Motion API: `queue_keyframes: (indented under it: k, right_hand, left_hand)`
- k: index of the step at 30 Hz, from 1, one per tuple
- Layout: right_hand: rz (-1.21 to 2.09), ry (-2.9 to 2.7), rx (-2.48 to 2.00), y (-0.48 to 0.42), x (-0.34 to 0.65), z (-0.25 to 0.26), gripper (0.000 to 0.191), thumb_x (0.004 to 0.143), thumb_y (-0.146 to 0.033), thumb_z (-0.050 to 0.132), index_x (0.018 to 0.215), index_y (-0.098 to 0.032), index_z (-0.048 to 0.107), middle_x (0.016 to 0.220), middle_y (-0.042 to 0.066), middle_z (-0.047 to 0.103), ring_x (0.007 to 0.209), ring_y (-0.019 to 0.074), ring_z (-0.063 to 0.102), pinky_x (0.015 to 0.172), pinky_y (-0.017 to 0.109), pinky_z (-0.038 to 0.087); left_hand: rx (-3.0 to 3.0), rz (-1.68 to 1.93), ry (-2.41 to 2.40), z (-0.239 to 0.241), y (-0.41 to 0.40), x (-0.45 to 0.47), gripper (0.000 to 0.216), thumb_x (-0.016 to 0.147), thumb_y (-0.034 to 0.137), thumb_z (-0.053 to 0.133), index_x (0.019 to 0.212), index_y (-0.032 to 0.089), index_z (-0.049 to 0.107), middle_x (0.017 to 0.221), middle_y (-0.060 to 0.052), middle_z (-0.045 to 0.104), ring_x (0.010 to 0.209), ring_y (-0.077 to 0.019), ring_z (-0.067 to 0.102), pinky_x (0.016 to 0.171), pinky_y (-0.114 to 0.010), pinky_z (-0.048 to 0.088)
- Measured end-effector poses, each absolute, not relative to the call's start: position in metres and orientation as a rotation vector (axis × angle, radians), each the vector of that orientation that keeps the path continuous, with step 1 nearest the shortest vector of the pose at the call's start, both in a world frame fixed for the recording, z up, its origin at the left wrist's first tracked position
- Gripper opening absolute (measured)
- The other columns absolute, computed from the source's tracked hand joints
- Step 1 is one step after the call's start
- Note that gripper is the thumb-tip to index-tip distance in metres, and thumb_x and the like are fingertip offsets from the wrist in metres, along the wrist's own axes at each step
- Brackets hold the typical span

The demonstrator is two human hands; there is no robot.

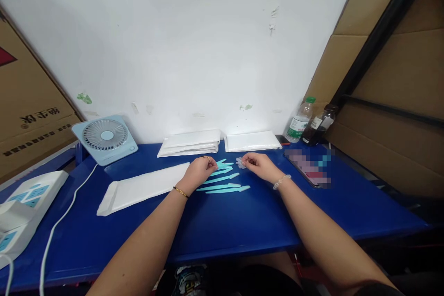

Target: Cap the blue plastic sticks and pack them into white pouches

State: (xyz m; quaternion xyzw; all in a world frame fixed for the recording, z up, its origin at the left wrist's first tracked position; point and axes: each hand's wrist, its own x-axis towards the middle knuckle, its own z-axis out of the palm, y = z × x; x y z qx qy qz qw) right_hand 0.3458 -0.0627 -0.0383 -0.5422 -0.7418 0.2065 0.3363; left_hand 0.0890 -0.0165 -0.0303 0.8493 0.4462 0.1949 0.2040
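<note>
Several teal eyebrow razors (227,188) lie side by side on the blue table, with more bunched at the far end of the row. My left hand (200,173) is closed in a pinch at the handle end of a far teal razor, and it covers part of the row. To the right of the razors is a small heap of clear plastic caps (240,163). My right hand (260,165) is at that heap, thumb and fingers pinched together on a clear cap; its exact shape is too small to make out.
Left of my hands lies a white padded envelope (145,187); stacked envelopes (189,143) and another pile (252,141) sit by the wall. A blue fan (107,136) and power strip (33,212) stand left. A phone (303,169) and two bottles (300,122) are right.
</note>
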Motion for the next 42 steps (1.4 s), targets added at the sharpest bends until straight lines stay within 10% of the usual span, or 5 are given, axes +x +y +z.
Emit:
queue_keyframes:
  k: [42]
  right_hand:
    - [0.399, -2.12, -1.594, -0.053, 0.357, -0.05, 0.007, 0.076, -0.016, 0.061, 0.083, -0.018, 0.061, 0.074, 0.001, 0.062, 0.065, 0.0124, 0.057, 0.06, 0.022, 0.039]
  left_hand:
    - [2.398, 0.314, 1.228, -0.029, -0.026, 0.09, 0.02, 0.077, 0.038, 0.056, 0.079, 0.02, 0.065, 0.082, -0.003, 0.066, 0.075, -0.0167, 0.06, 0.058, -0.023, 0.04]
